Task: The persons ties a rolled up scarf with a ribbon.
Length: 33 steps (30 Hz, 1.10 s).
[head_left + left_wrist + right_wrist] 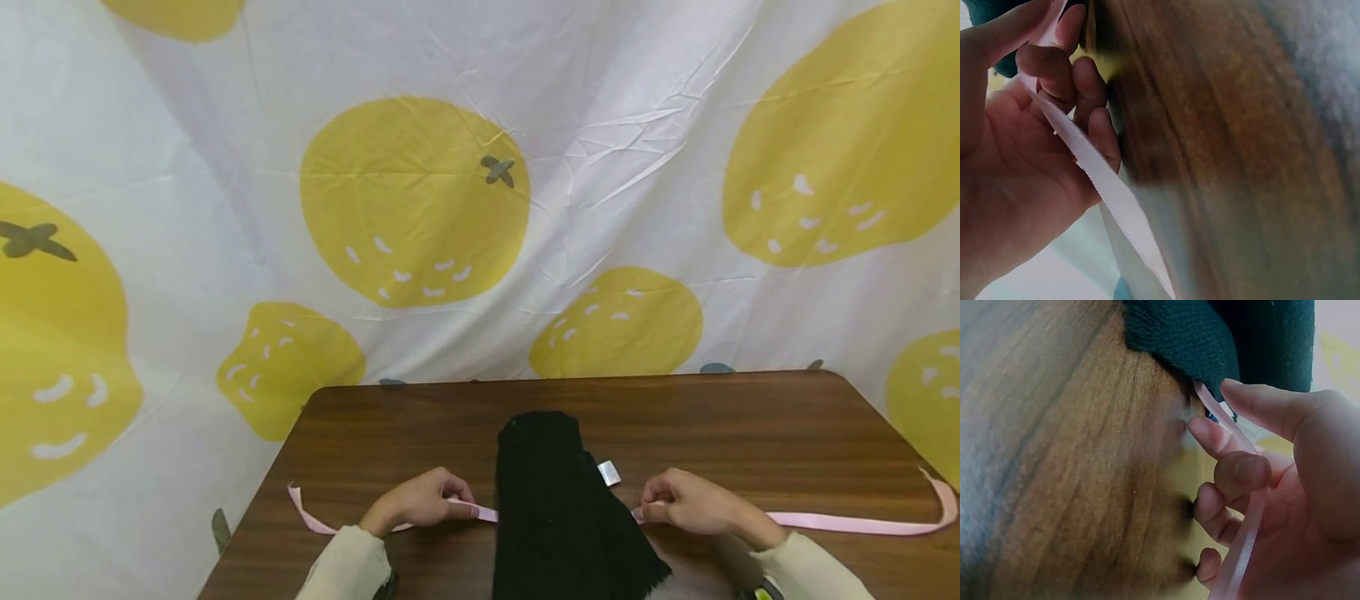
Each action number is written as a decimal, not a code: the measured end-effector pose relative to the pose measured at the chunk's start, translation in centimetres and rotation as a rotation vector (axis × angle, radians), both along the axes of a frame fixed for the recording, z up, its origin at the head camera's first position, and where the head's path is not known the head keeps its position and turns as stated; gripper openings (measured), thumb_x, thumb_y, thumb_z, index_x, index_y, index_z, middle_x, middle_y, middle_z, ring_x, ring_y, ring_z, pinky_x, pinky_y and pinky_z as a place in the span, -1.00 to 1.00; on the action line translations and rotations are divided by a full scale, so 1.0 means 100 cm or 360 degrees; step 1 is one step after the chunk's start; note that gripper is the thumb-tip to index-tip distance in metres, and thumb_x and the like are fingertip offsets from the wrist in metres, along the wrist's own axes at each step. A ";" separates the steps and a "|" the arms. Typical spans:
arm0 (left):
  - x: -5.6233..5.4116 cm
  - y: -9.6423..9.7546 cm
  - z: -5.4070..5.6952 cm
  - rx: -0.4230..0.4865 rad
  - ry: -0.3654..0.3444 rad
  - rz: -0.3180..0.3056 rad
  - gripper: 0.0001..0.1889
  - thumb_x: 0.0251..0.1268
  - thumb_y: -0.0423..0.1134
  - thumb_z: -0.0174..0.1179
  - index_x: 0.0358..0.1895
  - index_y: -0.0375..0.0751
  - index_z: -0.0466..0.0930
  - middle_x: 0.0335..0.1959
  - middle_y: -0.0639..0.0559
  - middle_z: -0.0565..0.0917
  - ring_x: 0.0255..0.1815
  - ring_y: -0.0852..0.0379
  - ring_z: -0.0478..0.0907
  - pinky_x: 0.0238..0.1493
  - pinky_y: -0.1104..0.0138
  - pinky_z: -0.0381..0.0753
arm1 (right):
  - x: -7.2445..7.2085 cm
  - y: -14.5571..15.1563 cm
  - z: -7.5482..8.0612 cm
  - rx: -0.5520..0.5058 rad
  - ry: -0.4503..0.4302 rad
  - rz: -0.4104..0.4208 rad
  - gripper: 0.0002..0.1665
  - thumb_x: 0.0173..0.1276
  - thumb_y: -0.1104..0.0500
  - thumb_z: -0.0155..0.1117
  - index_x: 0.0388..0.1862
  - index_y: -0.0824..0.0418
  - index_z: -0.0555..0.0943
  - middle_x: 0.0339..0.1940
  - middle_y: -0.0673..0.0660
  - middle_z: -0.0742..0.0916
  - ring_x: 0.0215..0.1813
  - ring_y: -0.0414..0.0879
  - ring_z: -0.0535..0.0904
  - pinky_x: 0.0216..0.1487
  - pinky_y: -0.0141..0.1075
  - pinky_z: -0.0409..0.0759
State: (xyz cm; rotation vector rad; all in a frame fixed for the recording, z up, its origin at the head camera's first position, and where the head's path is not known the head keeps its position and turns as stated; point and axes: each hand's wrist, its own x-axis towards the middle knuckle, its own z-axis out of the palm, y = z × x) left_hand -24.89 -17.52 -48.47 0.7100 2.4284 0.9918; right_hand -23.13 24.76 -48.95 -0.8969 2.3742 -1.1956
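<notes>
A dark, folded knit scarf (542, 508) with a fringed corner lies on the table; in the right wrist view its knit (1179, 337) looks dark green. A long pink ribbon (862, 524) runs crosswise, its middle hidden beneath the scarf. On the scarf's left side my left hand (422, 498) pinches the ribbon, whose tail (1110, 190) trails past the palm. Close to the scarf's right edge, the curled fingers of my right hand (693, 502) hold the ribbon's other side. That stretch of ribbon (1241, 553) crosses the palm in the right wrist view.
A white tag (608, 473) sticks out from the scarf's right side. The brown wood-grain table (405, 417) has rounded far corners. Behind it hangs a white cloth (615, 167) printed with yellow fruit. The ribbon's right end curls up near the table's right edge.
</notes>
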 end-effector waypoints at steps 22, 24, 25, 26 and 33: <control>0.005 -0.003 0.014 0.0079 -0.0261 -0.0065 -0.75 0.41 -0.18 0.19 -0.41 -0.21 0.72 -0.64 0.14 0.50 -0.69 0.29 0.28 -0.61 0.45 0.27 | 0.007 0.002 0.013 -0.0026 -0.0301 0.0049 -0.58 0.44 0.15 0.22 -0.59 0.37 0.64 -0.77 -0.18 0.43 -0.73 -0.40 0.22 -0.72 -0.48 0.16; 0.006 -0.003 0.017 0.0106 -0.0277 -0.0064 -0.75 0.42 -0.19 0.18 -0.39 -0.24 0.72 -0.62 0.12 0.53 -0.68 0.28 0.29 -0.60 0.44 0.29 | 0.008 0.002 0.013 -0.0042 -0.0354 0.0062 -0.55 0.46 0.14 0.21 -0.59 0.40 0.63 -0.75 -0.16 0.44 -0.72 -0.38 0.24 -0.71 -0.47 0.20; 0.006 -0.003 0.018 0.0119 -0.0282 -0.0065 -0.74 0.42 -0.19 0.18 -0.39 -0.26 0.72 -0.62 0.12 0.53 -0.68 0.28 0.30 -0.60 0.44 0.29 | 0.008 0.002 0.014 -0.0058 -0.0379 0.0076 -0.56 0.46 0.16 0.20 -0.58 0.41 0.63 -0.75 -0.16 0.45 -0.72 -0.37 0.24 -0.70 -0.47 0.20; 0.007 -0.003 0.020 0.0128 -0.0283 -0.0066 -0.74 0.42 -0.19 0.18 -0.38 -0.28 0.72 -0.62 0.11 0.52 -0.67 0.28 0.29 -0.61 0.43 0.28 | 0.008 0.001 0.014 -0.0081 -0.0404 0.0089 -0.56 0.47 0.18 0.19 -0.58 0.43 0.62 -0.74 -0.15 0.45 -0.72 -0.37 0.25 -0.70 -0.47 0.21; 0.004 0.000 0.028 0.0168 -0.0159 -0.0121 -0.70 0.46 -0.17 0.13 -0.34 -0.31 0.71 -0.68 0.19 0.34 -0.67 0.30 0.14 -0.60 0.43 0.15 | 0.006 -0.002 0.028 -0.0190 -0.0441 0.0201 -0.58 0.51 0.22 0.10 -0.53 0.44 0.59 -0.76 0.18 0.35 -0.71 -0.37 0.25 -0.74 -0.43 0.09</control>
